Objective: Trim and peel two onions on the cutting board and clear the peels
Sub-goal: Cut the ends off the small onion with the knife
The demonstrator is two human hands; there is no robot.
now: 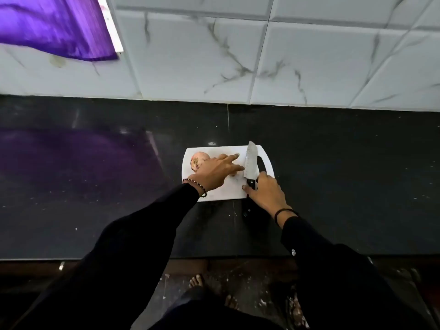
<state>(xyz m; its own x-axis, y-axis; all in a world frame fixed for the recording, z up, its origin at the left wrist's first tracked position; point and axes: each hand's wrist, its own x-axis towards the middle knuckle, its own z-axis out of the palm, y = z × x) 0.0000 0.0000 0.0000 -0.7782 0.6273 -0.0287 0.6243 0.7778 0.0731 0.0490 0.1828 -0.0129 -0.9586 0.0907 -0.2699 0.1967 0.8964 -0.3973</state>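
A white cutting board (229, 190) lies on the black counter. On its left end sits an unpeeled onion (198, 161). My left hand (214, 172) reaches across the board, fingers straight and pointing at the blade. A pale bit of a second onion (233, 174) shows under that hand; the rest of it is hidden. The knife (251, 160) lies along the right side of the board, tip pointing to the wall. My right hand (266, 194) grips its black handle at the board's front right corner.
The black counter (345, 182) stretches to both sides of the board. A marble-tiled wall (262, 63) rises behind it. A purple cloth (54, 27) hangs at the top left. The counter's front edge (71, 259) runs below, with bare feet on the floor.
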